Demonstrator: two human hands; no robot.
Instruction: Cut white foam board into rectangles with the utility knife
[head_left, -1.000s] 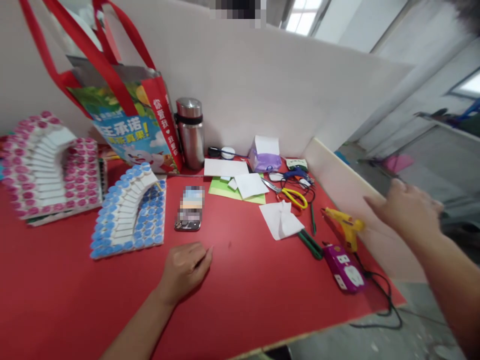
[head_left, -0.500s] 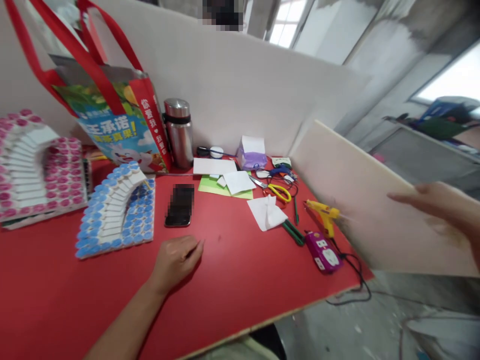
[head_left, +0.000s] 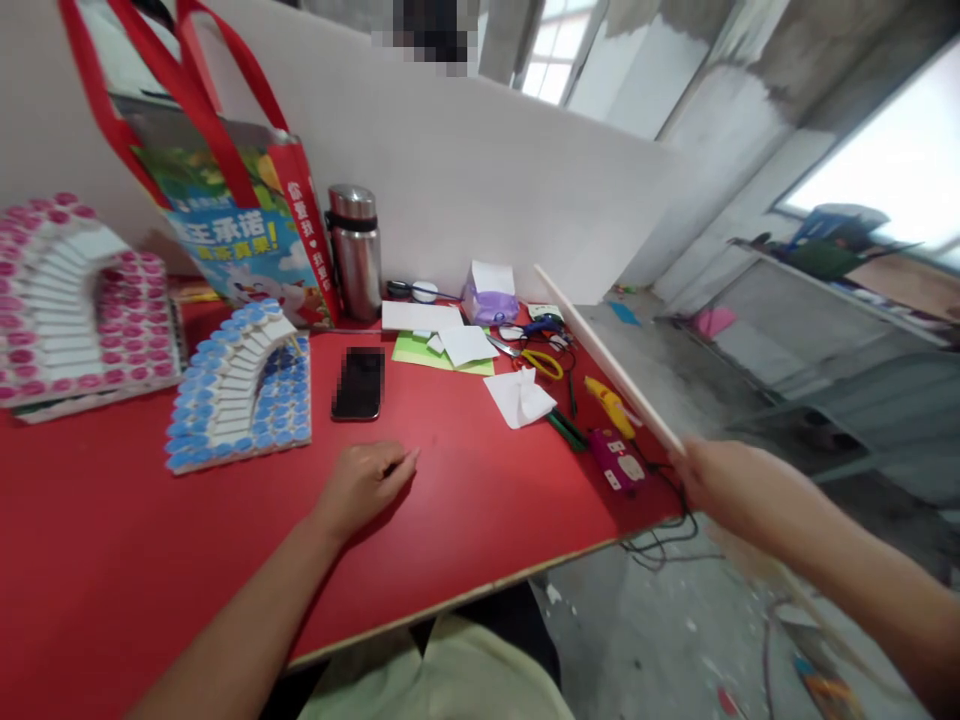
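At the right, my right hand (head_left: 724,482) is closed on the edge of a large pale board (head_left: 616,372). The board is tilted nearly edge-on to me, beside the table's right side. My left hand (head_left: 367,486) rests on the red table (head_left: 450,520) with its fingers curled in and nothing visible in them. A dark phone (head_left: 360,384) lies just beyond that hand. To its left stands a curved stepped model covered with blue discs (head_left: 285,415).
A similar pink model (head_left: 82,375) stands far left, near a shopping bag (head_left: 225,235) and a steel flask (head_left: 355,255). White papers (head_left: 519,398), yellow-handled scissors (head_left: 541,363), a yellow glue gun (head_left: 611,405) and a purple box (head_left: 616,462) with cables lie at the table's right.
My right hand has moved left and turned the board from a broad face to nearly edge-on. My left hand stays on the table. The view has shifted slightly.
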